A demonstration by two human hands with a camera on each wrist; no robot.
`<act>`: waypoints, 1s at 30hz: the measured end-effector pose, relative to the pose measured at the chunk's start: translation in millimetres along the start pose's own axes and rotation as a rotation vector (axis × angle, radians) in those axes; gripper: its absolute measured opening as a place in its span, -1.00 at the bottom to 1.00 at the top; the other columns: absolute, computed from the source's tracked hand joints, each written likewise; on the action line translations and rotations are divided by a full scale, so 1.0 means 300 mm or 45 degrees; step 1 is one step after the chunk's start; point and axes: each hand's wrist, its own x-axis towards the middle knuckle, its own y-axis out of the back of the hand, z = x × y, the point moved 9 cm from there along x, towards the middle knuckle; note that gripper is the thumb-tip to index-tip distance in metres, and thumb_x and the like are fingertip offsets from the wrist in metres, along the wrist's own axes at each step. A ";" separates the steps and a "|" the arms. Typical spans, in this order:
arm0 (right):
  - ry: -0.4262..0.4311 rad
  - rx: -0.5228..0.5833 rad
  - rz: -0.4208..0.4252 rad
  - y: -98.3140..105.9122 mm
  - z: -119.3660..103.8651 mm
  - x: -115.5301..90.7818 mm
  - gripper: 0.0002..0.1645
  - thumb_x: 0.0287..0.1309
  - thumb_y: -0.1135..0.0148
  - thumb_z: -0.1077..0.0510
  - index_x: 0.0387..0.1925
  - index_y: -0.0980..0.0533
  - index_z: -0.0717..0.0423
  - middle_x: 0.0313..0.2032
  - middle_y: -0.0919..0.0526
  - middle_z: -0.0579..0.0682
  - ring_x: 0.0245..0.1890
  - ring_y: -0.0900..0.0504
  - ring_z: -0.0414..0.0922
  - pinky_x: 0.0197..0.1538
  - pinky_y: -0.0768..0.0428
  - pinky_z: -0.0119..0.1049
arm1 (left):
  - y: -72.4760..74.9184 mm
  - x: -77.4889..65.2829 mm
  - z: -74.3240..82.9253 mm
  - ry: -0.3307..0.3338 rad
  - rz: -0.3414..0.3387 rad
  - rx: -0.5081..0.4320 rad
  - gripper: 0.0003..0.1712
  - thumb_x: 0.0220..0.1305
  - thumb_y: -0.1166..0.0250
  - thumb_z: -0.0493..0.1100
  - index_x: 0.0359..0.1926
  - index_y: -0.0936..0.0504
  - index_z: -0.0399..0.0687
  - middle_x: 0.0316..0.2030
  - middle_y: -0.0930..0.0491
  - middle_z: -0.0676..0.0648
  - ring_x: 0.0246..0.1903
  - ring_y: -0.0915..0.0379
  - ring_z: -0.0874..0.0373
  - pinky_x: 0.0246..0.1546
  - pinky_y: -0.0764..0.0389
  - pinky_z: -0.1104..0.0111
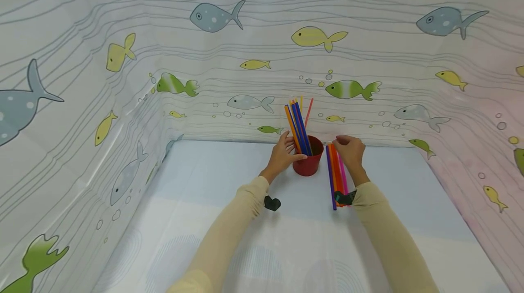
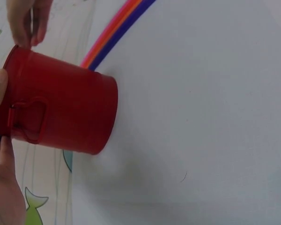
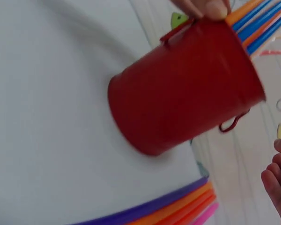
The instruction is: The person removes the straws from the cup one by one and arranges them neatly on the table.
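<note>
A red bucket point(image 1: 308, 165) with small side loops stands on the table, several orange and blue straws point(image 1: 300, 129) leaning out over its left side. My left hand point(image 1: 283, 154) grips the bucket's rim beside these straws, thumb at the front. The thumb also shows on the rim in the left wrist view. To the bucket's right, loose purple, orange, red and pink straws point(image 1: 336, 170) lie side by side. Over their far ends is my right hand point(image 1: 351, 149), fingers curled towards the thumb. The right wrist view shows these curled fingers point(image 3: 275, 180) apart from the bucket, with nothing visible in them.
White-blue tabletop point(image 1: 229, 170) stretches around the bucket. A fish-patterned sheet point(image 1: 229, 74) rises close behind it and along both sides. A thin red straw point(image 1: 309, 113) and a yellow one stand at the back of the bucket. Dark wrist devices point(image 1: 272, 203) sit on both wrists.
</note>
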 end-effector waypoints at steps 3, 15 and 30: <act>0.049 0.033 -0.015 -0.017 -0.065 0.007 -0.61 0.27 -0.28 0.07 0.03 -0.63 0.23 -0.13 -0.71 0.17 -0.15 -0.67 0.05 -0.05 -0.67 -0.12 | 0.001 -0.004 -0.005 0.009 0.005 0.004 0.21 0.01 -0.55 -0.19 0.51 0.06 -0.14 0.24 -0.41 -0.15 0.27 -0.34 0.05 0.21 -0.45 0.27; 0.250 0.121 -0.040 -0.101 -0.244 -0.004 -0.70 0.15 -0.37 0.19 -0.08 -0.68 0.23 -0.23 -0.74 0.12 -0.22 -0.72 0.02 -0.16 -0.70 -0.13 | -0.001 -0.002 -0.001 -0.008 0.012 -0.006 0.18 0.03 -0.54 -0.20 0.51 0.05 -0.16 0.24 -0.42 -0.16 0.27 -0.35 0.05 0.21 -0.45 0.30; 0.247 0.121 -0.146 -0.204 -0.256 -0.039 -0.68 0.19 -0.33 0.24 -0.02 -0.64 0.27 -0.18 -0.72 0.17 -0.18 -0.71 0.04 -0.08 -0.68 -0.07 | 0.007 -0.002 -0.003 0.003 0.012 -0.032 0.18 0.01 -0.55 -0.20 0.51 0.03 -0.05 0.22 -0.43 -0.11 0.27 -0.35 0.11 0.21 -0.43 0.36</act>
